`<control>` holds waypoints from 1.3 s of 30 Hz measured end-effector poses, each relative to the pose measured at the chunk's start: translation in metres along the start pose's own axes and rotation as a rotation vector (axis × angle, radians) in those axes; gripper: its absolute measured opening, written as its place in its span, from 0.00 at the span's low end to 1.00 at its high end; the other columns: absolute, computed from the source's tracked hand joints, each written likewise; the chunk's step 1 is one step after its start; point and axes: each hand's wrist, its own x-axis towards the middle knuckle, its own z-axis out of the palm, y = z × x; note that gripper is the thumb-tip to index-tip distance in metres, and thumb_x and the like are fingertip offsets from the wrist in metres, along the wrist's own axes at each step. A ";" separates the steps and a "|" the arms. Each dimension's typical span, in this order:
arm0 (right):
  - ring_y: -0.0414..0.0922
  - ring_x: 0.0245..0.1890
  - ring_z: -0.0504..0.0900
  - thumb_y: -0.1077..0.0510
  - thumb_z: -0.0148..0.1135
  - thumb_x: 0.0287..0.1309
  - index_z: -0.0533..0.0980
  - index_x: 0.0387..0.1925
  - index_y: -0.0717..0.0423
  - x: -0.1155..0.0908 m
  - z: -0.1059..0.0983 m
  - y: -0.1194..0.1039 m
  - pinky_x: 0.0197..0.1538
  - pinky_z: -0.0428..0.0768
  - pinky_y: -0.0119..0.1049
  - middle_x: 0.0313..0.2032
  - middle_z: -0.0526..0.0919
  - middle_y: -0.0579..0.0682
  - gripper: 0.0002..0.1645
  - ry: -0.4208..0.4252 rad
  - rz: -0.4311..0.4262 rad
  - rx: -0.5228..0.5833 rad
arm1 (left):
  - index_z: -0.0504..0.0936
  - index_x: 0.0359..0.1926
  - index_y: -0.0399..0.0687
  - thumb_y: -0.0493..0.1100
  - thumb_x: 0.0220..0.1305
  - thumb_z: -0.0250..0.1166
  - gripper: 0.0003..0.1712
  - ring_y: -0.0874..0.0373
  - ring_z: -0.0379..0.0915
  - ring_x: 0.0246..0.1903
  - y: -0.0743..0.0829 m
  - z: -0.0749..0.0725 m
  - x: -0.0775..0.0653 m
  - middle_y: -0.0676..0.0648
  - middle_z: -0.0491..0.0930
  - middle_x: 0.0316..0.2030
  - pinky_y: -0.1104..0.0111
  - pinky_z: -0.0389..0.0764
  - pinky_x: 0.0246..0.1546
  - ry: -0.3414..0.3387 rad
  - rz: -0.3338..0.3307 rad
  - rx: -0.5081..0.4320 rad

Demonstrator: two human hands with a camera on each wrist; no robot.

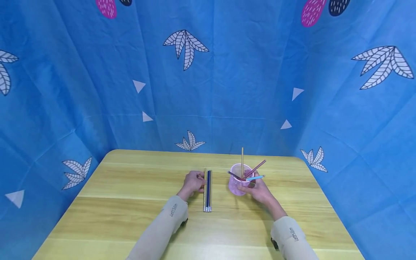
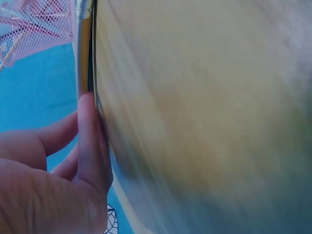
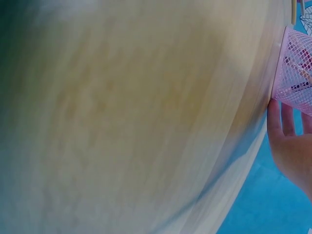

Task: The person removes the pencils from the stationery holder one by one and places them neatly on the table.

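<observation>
A row of several pencils [image 1: 208,191] lies side by side on the table, yellow and dark ones, their ferrule ends toward the person. My left hand [image 1: 195,182] rests at the row's left side; its fingertips touch the outer yellow pencil. In the left wrist view, extended fingers [image 2: 87,141] meet the pencils' edge. To the right, my right hand [image 1: 260,191] grips a pink mesh pencil cup [image 1: 236,187], thumb in front and fingers around its right side. A yellow pencil [image 1: 242,159], a dark red pencil [image 1: 256,168], a light blue one [image 1: 256,177] and a dark one stick out of it.
The wooden table [image 1: 130,202] has a light striped grain and rounded far corners. A blue curtain [image 1: 208,90] with leaf and triangle prints hangs behind the table and on both sides.
</observation>
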 end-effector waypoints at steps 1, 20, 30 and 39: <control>0.65 0.62 0.78 0.57 0.78 0.55 0.61 0.71 0.57 0.000 0.000 0.000 0.63 0.84 0.55 0.62 0.76 0.68 0.48 0.001 0.000 0.002 | 0.78 0.61 0.34 0.27 0.65 0.66 0.24 0.54 0.80 0.33 0.000 0.000 0.000 0.44 0.80 0.38 0.68 0.91 0.30 0.000 -0.002 0.001; 0.65 0.63 0.77 0.58 0.78 0.56 0.62 0.72 0.56 -0.003 -0.001 -0.003 0.63 0.83 0.57 0.63 0.76 0.68 0.48 -0.002 -0.002 0.021 | 0.82 0.56 0.35 0.27 0.63 0.68 0.20 0.54 0.81 0.31 0.001 0.005 -0.001 0.41 0.84 0.42 0.70 0.90 0.27 0.047 0.012 0.067; 0.64 0.62 0.78 0.57 0.78 0.55 0.62 0.71 0.56 -0.004 -0.002 -0.003 0.62 0.84 0.56 0.62 0.76 0.67 0.47 0.006 -0.005 0.017 | 0.81 0.58 0.35 0.26 0.62 0.67 0.22 0.57 0.79 0.25 0.002 0.008 -0.005 0.40 0.84 0.42 0.71 0.88 0.26 0.038 0.030 0.075; 0.67 0.65 0.76 0.56 0.78 0.56 0.61 0.72 0.57 -0.002 0.001 0.002 0.67 0.80 0.59 0.63 0.76 0.68 0.49 -0.001 -0.009 0.034 | 0.80 0.59 0.35 0.26 0.61 0.67 0.24 0.57 0.77 0.24 0.000 0.007 -0.006 0.42 0.83 0.40 0.71 0.87 0.24 0.055 0.038 0.090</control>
